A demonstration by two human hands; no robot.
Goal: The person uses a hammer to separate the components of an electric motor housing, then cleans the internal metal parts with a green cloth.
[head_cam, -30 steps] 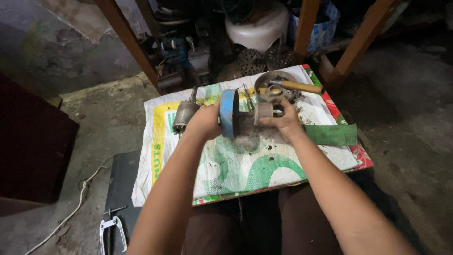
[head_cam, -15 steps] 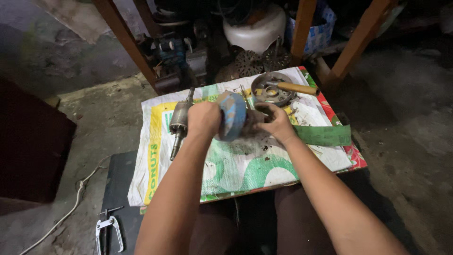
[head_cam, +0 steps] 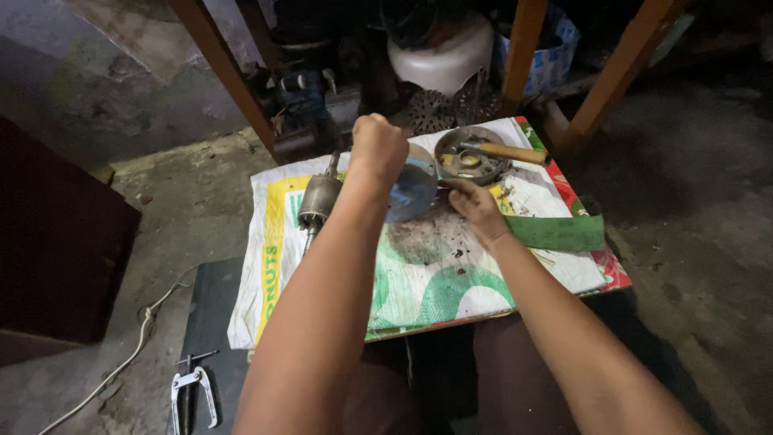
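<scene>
While left hand [head_cam: 378, 149] grips blue disc [head_cam: 412, 192], right hand [head_cam: 475, 208] open, metal bowl [head_cam: 469, 155] w/ small parts, wood-handled tool.

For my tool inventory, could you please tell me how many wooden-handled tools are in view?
1. The wooden-handled tool lies across the round metal dish at the sack's far edge, beyond the right hand. Others may be hidden in the dark clutter behind.
</scene>
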